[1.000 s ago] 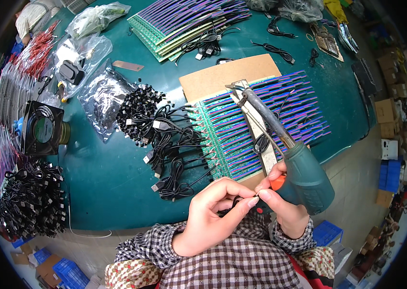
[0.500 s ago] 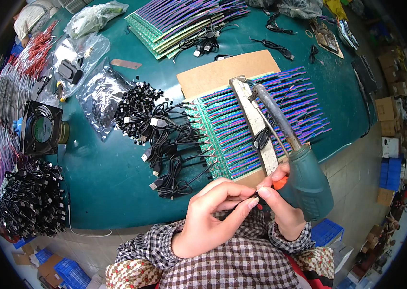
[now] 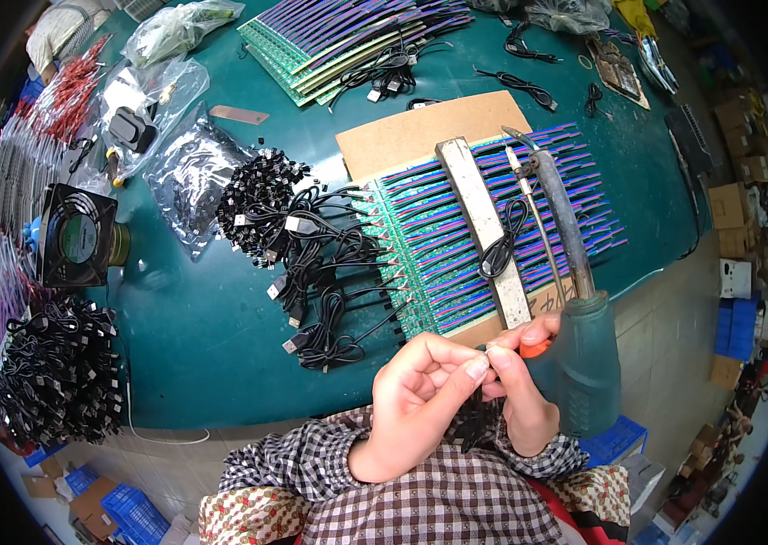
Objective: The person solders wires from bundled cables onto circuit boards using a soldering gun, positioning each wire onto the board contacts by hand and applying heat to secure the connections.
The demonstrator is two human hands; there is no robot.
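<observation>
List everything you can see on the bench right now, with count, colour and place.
soldering gun: one, dark teal, right of the hands, barrel over the boards
metal bar: one, grey, lying across the boards
boards: one row, green with purple wires, bench centre
cardboard: one sheet, brown, under the boards
board stack: one, green, top centre
cables: many, black, left of the boards
cable pile: one, black, lower left
fan: one, black, left
bags: several, clear, upper left
bench: one, teal
left hand: fingers pinched together at the bench edge
right hand: fingers meeting the left's
</observation>
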